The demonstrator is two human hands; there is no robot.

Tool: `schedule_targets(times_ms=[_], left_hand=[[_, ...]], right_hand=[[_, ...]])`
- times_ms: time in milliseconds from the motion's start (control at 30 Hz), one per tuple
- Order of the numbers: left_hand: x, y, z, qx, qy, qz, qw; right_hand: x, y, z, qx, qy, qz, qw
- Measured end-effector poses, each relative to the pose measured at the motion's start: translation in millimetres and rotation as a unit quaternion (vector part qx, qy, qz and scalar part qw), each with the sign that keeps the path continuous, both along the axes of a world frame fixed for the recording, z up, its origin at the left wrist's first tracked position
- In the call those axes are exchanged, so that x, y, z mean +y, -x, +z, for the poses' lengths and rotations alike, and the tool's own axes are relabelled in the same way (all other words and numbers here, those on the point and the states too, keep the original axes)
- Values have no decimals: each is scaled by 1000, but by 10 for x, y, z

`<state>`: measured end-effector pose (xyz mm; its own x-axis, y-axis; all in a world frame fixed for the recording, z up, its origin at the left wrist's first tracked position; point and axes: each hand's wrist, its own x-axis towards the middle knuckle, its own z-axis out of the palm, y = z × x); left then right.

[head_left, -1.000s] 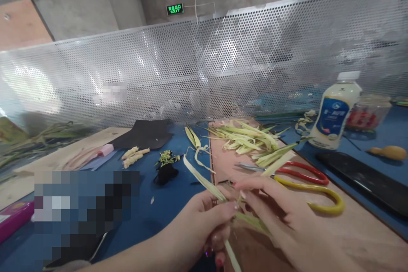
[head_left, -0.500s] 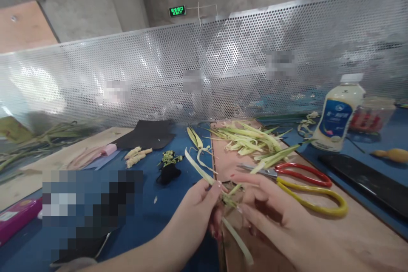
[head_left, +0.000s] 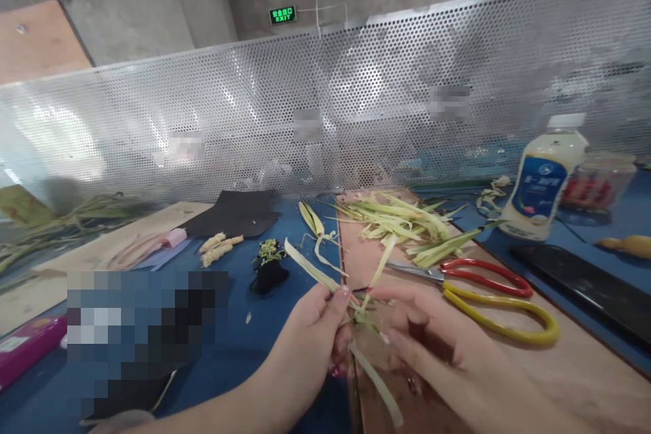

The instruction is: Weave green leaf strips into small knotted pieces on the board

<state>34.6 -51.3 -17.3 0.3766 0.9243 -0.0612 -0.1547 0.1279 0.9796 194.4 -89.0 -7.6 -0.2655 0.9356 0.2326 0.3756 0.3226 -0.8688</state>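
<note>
My left hand [head_left: 325, 325] is closed, thumb pressed on a small knotted bundle of pale green leaf strips [head_left: 311, 266]. One strip reaches up left and another hangs below the hand. My right hand [head_left: 432, 339] is just right of the bundle, index fingertip against an upright leaf strip [head_left: 381, 264]. Its thumb and index finger are apart, with a gap between them; the other fingers curl partly out of sight. Beyond my hands, a pile of similar leaf strips [head_left: 401, 220] lies on the brown board [head_left: 356, 230]. Scissors [head_left: 432, 274] with one red and one yellow handle lie by my right hand.
A drink bottle [head_left: 542, 183], a clear tub [head_left: 595, 183] and a black phone [head_left: 580, 291] stand or lie at right. On the blue table [head_left: 274, 346] are ginger-like pieces [head_left: 218, 249], a black sheet [head_left: 231, 213] and a purple object [head_left: 30, 349]. A perforated metal screen [head_left: 254, 122] closes the back.
The strip by my right index finger has swung from leaning low right to standing upright. My right thumb has drawn slightly away from the knot. My left hand keeps its grip.
</note>
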Motion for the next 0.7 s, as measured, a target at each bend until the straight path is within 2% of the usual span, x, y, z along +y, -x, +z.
schedule_targets(times_ms=[333,400,467,600,700], left_hand=[[20,17,-39,30,-22,2,999],[27,18,-31,28,-19,0,999],[30,16,-9,28,-9,-1,1000],[7,6,28,12,-12,-26,1000],[-35,-3,29,11,-23,-49,998]], right_hand=[[25,25,-102,25,15,-11,1000],[23,17,-79,19,9,-9,1000],[14,3,-30,-10,33,-9,999],[18,-15,44,-49,-44,-84,994],[44,2,38,-57,-41,-82,994]])
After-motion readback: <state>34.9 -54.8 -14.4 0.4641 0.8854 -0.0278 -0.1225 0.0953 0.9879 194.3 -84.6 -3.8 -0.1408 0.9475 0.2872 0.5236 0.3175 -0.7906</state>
